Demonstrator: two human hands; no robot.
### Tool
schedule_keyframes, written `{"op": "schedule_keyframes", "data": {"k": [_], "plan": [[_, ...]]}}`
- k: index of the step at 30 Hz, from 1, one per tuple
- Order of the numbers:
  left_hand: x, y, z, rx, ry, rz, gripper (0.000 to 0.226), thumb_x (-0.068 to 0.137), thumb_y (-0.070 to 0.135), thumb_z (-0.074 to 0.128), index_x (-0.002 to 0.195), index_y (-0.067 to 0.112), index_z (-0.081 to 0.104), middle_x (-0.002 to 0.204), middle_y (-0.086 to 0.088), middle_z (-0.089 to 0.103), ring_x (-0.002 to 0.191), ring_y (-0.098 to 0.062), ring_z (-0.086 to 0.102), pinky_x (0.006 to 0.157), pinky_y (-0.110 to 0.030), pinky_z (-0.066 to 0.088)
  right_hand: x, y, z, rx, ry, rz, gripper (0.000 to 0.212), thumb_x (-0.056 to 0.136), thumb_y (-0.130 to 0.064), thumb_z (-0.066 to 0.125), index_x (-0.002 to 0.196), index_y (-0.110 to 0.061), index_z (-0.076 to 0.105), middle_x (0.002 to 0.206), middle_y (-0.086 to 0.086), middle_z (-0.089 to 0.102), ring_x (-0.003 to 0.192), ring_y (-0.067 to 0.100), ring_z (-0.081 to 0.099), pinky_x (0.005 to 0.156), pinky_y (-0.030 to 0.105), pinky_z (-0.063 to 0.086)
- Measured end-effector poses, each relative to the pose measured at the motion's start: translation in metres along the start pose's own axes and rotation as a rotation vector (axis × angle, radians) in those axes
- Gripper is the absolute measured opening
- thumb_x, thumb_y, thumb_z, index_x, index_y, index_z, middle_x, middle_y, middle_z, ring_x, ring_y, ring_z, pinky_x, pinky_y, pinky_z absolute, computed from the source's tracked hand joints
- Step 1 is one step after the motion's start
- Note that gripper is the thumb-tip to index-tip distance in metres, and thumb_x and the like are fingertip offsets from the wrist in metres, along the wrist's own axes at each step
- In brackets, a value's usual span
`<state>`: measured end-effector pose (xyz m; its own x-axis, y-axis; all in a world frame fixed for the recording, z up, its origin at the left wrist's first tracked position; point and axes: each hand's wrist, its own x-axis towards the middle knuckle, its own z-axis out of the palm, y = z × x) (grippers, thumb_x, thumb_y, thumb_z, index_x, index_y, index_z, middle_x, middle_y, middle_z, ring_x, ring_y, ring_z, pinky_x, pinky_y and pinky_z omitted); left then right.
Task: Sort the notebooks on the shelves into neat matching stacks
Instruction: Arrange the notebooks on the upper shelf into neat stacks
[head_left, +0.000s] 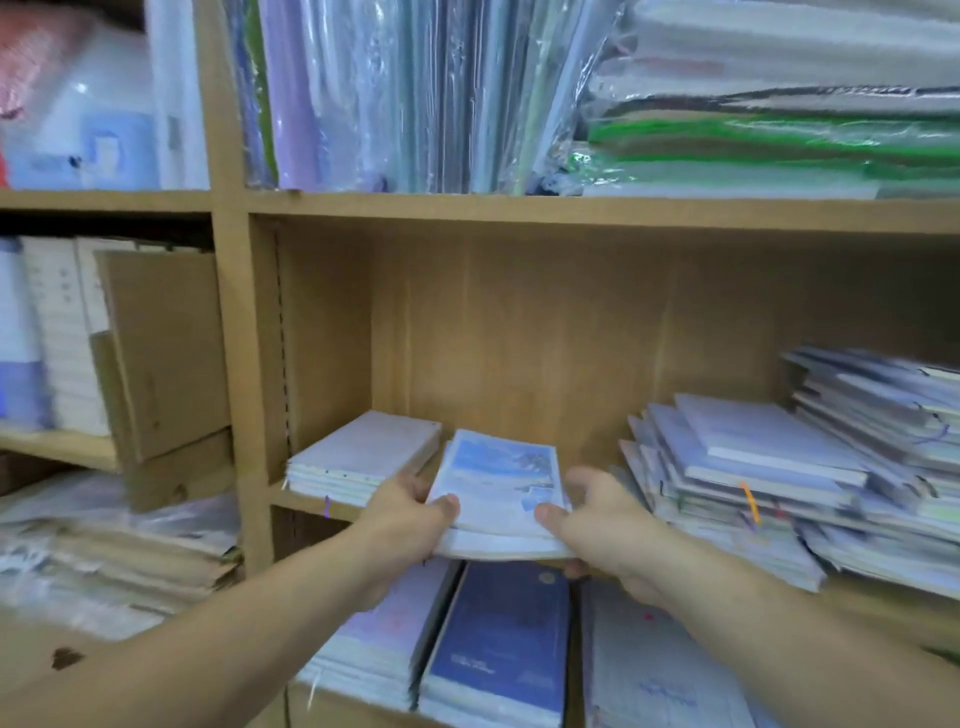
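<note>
Both hands clamp a small pile of sky-blue notebooks (501, 493), left hand (410, 519) and right hand (608, 525) with thumbs on top, at the front edge of the middle shelf (306, 501). Beside it a tidy pale stack (363, 457) looks done; the slumped heap (769, 478) to the right seems still unsorted

Gap on middle shelf (304, 500), neat stack (363, 457) left, sprawling pile (753, 467) right (fanned)
</note>
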<state>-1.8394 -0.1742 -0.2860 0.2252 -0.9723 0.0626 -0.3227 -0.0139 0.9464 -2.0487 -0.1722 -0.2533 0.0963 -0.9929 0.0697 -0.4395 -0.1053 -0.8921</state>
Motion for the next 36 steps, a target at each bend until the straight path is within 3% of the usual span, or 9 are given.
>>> {"op": "schedule_keyframes", "data": {"k": [4,9,11,14,18,23,29,34,36], "plan": [[0.025,-0.019,0.002,0.046,0.015,0.012,0.023,0.100,0.031,0.062,0.107,0.010,0.069,0.080,-0.002,0.064,0.057,-0.011,0.053,0.044,-0.018,0.037,0.031,0.016,0.026,0.029,0.030,0.043,0.021,0.099,-0.020,0.065,0.109,-0.029,0.049,0.098,0.001,0.063,0.078,0.032,0.064,0.075,0.056,0.059],[0.045,-0.028,-0.004,0.166,-0.069,0.188,0.023,0.097,0.036,0.068,0.105,0.016,0.075,0.061,0.014,0.060,0.047,0.005,0.050,0.045,-0.013,0.038,0.055,0.033,0.019,-0.046,-0.013,-0.015,0.036,0.093,-0.030,0.073,0.125,-0.016,0.064,0.121,-0.003,0.069,0.098,0.017,0.070,0.078,0.028,0.059],[0.044,-0.036,-0.013,0.186,-0.187,0.259,0.025,0.090,0.036,0.078,0.107,0.018,0.076,0.066,0.016,0.068,0.056,0.005,0.055,0.054,-0.015,0.040,0.056,0.038,0.014,-0.060,-0.117,-0.019,0.029,0.086,-0.023,0.082,0.112,-0.015,0.072,0.106,-0.006,0.076,0.087,0.006,0.071,0.071,0.015,0.054],[0.043,-0.042,-0.028,0.188,-0.344,0.290,0.036,0.080,0.026,0.089,0.113,0.020,0.076,0.084,0.021,0.075,0.073,0.011,0.065,0.066,-0.009,0.046,0.058,0.037,0.006,-0.111,-0.231,0.002,0.049,0.070,-0.017,0.095,0.111,-0.011,0.071,0.090,-0.007,0.078,0.072,0.001,0.071,0.060,0.015,0.053],[0.057,-0.046,-0.034,0.400,-0.295,0.313,0.038,0.071,0.046,0.091,0.105,0.037,0.078,0.085,0.009,0.076,0.073,0.000,0.064,0.070,-0.030,0.055,0.062,0.038,0.005,-0.178,-0.251,0.046,0.043,0.065,-0.018,0.097,0.099,-0.007,0.072,0.070,-0.008,0.071,0.054,-0.002,0.063,0.049,0.011,0.044],[0.064,-0.046,-0.028,0.425,-0.268,0.315,0.026,0.072,0.047,0.089,0.087,0.029,0.079,0.065,0.005,0.061,0.058,-0.005,0.051,0.057,-0.026,0.043,0.062,0.052,0.013,-0.125,-0.216,0.015,0.047,0.069,-0.021,0.095,0.111,-0.014,0.074,0.095,-0.005,0.080,0.095,0.017,0.076,0.084,0.028,0.059],[0.065,-0.052,-0.024,0.319,-0.197,0.276,0.021,0.073,0.033,0.093,0.065,0.032,0.073,0.051,0.016,0.052,0.048,0.000,0.044,0.048,-0.016,0.036,0.067,0.059,0.017,-0.121,-0.146,-0.029,0.040,0.068,-0.029,0.096,0.101,-0.016,0.078,0.090,-0.004,0.080,0.090,0.023,0.076,0.077,0.026,0.059],[0.070,-0.046,-0.025,0.427,-0.215,0.293,0.024,0.076,0.040,0.089,0.093,0.028,0.078,0.061,0.014,0.061,0.046,0.002,0.051,0.049,-0.019,0.042,0.066,0.063,0.021,-0.201,-0.064,-0.074,0.035,0.068,-0.042,0.093,0.091,-0.019,0.079,0.081,-0.010,0.078,0.075,0.013,0.076,0.063,0.019,0.053],[0.071,-0.037,-0.025,0.527,-0.244,0.306,0.033,0.079,0.041,0.086,0.106,0.027,0.073,0.068,0.012,0.062,0.050,0.000,0.055,0.048,-0.019,0.043,0.069,0.063,0.022,-0.248,-0.040,-0.068,0.041,0.066,-0.049,0.092,0.092,-0.022,0.077,0.081,-0.014,0.078,0.070,0.008,0.075,0.069,0.023,0.056]]}}
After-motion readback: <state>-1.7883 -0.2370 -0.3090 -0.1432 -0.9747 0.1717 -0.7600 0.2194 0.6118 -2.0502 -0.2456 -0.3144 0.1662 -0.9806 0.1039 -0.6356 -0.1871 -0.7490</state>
